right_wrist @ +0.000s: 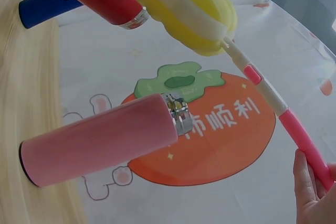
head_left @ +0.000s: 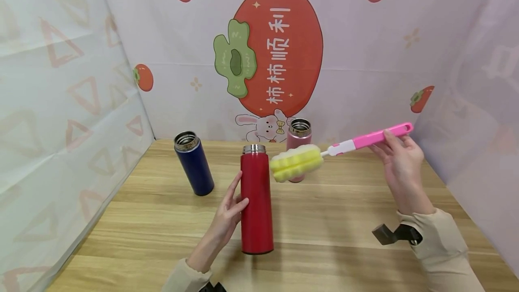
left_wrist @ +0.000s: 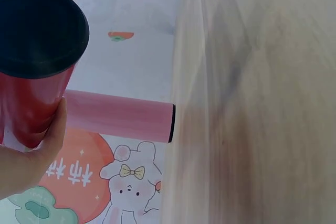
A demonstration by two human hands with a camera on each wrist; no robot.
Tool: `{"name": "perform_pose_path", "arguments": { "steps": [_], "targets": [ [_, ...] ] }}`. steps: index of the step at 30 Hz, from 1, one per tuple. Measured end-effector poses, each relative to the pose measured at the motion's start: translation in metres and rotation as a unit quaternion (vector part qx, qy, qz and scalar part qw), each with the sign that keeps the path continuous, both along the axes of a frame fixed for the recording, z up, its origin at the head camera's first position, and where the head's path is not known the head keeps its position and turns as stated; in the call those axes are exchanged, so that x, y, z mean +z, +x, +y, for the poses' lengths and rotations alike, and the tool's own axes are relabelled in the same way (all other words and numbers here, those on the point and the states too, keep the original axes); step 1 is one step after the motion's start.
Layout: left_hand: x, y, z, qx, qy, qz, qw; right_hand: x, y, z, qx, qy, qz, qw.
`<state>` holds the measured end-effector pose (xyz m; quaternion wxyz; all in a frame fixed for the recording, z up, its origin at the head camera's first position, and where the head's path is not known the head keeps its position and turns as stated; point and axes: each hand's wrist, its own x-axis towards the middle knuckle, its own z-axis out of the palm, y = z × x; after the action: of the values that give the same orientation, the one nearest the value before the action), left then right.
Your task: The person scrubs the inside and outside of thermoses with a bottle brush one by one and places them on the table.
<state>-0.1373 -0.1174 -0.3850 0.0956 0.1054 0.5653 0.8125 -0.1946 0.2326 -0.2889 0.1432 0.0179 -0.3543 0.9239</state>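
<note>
My left hand (head_left: 225,218) grips a tall red thermos bottle (head_left: 257,206) from its left side, with the thumb against the front. The bottle is upright, its lid off and its steel neck bare; its black base (left_wrist: 42,30) shows from below in the left wrist view, raised above the table. My right hand (head_left: 404,161) pinches the pink handle of a bottle brush (head_left: 366,139) near its end. The brush slants down to the left, and its yellow and white sponge head (head_left: 298,162) is close beside the red bottle's upper right side.
An uncapped blue bottle (head_left: 196,168) stands at the left of the wooden table (head_left: 154,238). Behind the sponge head is an uncapped pink bottle (head_left: 298,141), partly covered in the head view. Printed cloth walls (head_left: 365,39) enclose the back and sides.
</note>
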Motion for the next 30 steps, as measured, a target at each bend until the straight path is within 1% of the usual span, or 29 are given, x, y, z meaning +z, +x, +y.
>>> {"name": "perform_pose_path", "arguments": {
  "steps": [3,6,10,15,23,30],
  "targets": [
    [0.002,-0.001,-0.002,0.014,0.003,0.009,0.9999,-0.002,0.003,0.002,0.005,0.017,-0.007,1.000],
    [0.005,-0.003,-0.004,0.026,0.008,0.021,0.9994,-0.005,0.006,0.003,0.021,0.024,0.003,0.999],
    [0.010,-0.005,-0.007,0.046,0.014,0.025,0.9985,-0.010,0.011,0.004,0.036,0.032,0.016,0.999],
    [0.016,-0.007,-0.010,0.068,0.017,0.032,0.9970,-0.015,0.016,0.005,0.040,0.063,0.002,0.997],
    [0.026,-0.009,-0.015,0.098,0.032,0.056,0.9931,-0.024,0.022,0.005,0.054,0.070,-0.004,0.996],
    [0.032,-0.010,-0.016,0.127,0.045,0.080,0.9876,-0.032,0.026,0.001,0.076,0.073,-0.004,0.994]
  ]
}}
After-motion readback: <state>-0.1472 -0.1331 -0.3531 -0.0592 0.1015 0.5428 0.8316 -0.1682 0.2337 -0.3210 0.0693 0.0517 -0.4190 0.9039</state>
